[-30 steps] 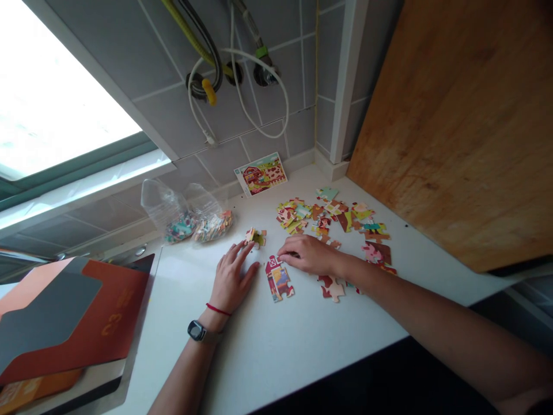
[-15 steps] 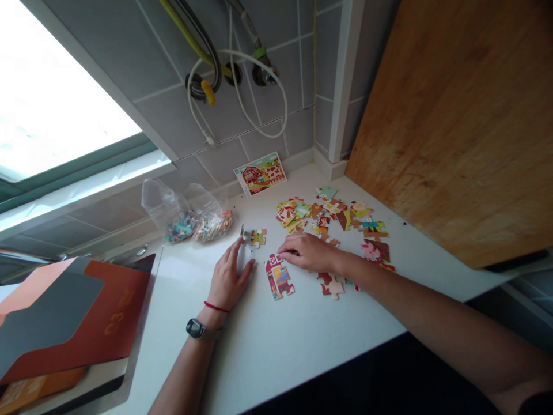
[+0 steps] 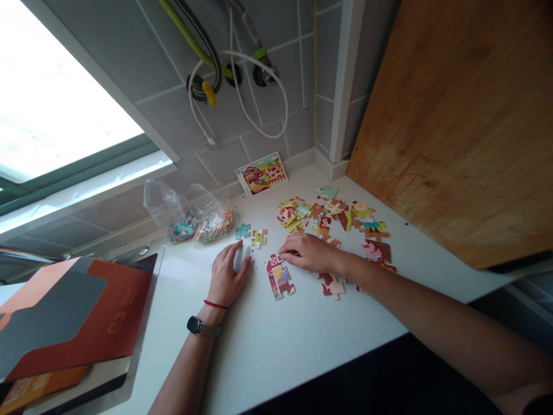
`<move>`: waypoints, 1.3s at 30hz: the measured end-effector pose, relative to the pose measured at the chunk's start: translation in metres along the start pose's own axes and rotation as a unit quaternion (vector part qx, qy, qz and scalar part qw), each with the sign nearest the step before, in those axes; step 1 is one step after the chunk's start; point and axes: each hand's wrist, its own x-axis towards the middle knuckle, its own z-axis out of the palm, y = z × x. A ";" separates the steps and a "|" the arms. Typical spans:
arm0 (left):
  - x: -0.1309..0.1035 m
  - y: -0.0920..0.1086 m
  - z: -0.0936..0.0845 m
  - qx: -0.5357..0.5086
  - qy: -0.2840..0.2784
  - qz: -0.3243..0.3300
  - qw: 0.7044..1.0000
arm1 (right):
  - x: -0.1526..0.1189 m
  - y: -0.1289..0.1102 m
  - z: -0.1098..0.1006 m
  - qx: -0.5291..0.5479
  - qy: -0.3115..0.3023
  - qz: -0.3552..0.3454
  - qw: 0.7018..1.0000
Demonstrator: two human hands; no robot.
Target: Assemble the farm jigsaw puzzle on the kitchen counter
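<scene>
My left hand [image 3: 228, 273] rests on the white table with its fingers apart, holding nothing. Just beyond its fingertips lie a teal puzzle piece [image 3: 242, 231] and a yellow-green piece [image 3: 259, 237], side by side. The fingers of my right hand [image 3: 307, 252] are pinched together at the top right of a joined barn section [image 3: 280, 279]; a small red and white piece shows at their tips. Past my right hand is a heap of loose pieces [image 3: 294, 213]. A brown and cream piece [image 3: 332, 285] lies below my right wrist.
A picture card [image 3: 261, 174] leans on the tiled wall. Two clear bags of pieces [image 3: 213, 222] stand at the back left. Orange and grey folders [image 3: 82, 311] lie at the left. A wooden board [image 3: 453, 132] rises at the right; hoses and a white cable hang above.
The teal piece, earlier tilted up at my left fingertips, now lies flat beside the yellow-green piece. My left hand has let go and drawn back slightly. My right hand stays in place.
</scene>
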 end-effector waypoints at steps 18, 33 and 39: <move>-0.004 0.016 0.002 0.036 -0.134 0.053 0.989 | 0.000 0.001 0.000 -0.006 -0.009 -0.001 1.000; 0.026 0.022 0.015 -0.022 -0.058 0.041 0.997 | 0.000 0.001 0.003 -0.021 -0.005 -0.008 1.000; 0.060 0.044 0.046 -0.022 -0.076 0.078 0.994 | 0.001 0.004 0.003 -0.019 0.009 -0.010 1.000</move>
